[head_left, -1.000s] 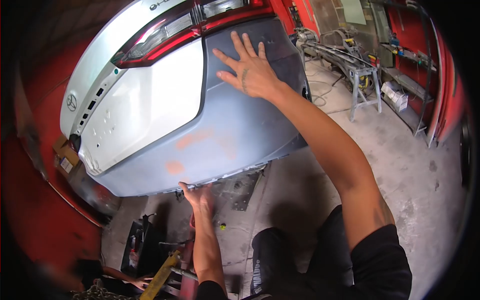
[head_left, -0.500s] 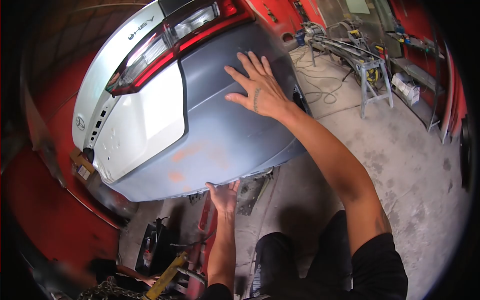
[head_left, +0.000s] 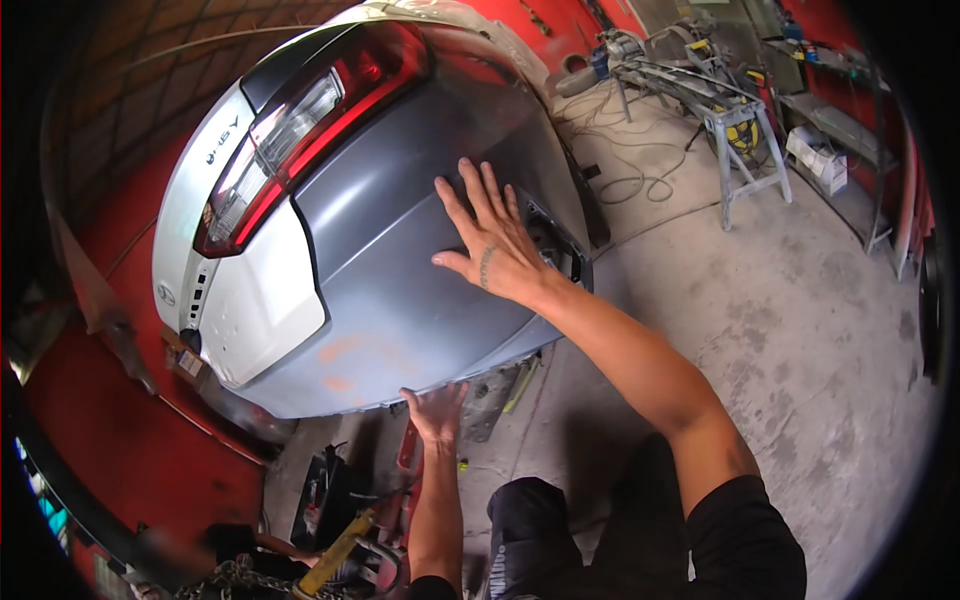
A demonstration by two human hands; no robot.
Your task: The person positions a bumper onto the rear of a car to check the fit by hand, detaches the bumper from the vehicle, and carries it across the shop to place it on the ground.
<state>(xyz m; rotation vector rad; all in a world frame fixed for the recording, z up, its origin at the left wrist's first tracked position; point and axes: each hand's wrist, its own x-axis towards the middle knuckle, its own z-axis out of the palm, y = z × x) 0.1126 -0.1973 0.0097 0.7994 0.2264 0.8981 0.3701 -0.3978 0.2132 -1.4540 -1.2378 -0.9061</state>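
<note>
So the biggest thing here is the back end of a silver-white car [head_left: 268, 300], seen at a tilt. Wrapped round its corner is the grey bumper [head_left: 400, 235], which has a matte-looking finish. The tail light [head_left: 300, 125] sits right along the bumper's upper side.

What I'd worry about: if the pressure on the outer face and the support from below don't match, I reckon the bumper could twist or sit crooked, maybe rub near that light. Lose the support underneath and it might sag, if it isn't fully fastened, which I can't tell from here. Bare skin could also smudge that finish.

As for where it is, the bumper's in front of both hands. The right hand [head_left: 490, 240] is spread out, fingers apart, laid against the outer face and gripping nothing. The left hand [head_left: 436, 412] is lower down, palm up at the lower edge [head_left: 365, 407], thumb up by the rim; can't tell if it's actually clamped on or just propping it. Smallest bit: some orange patches [head_left: 338, 384], up and left of the left hand, neither hand on them
</note>
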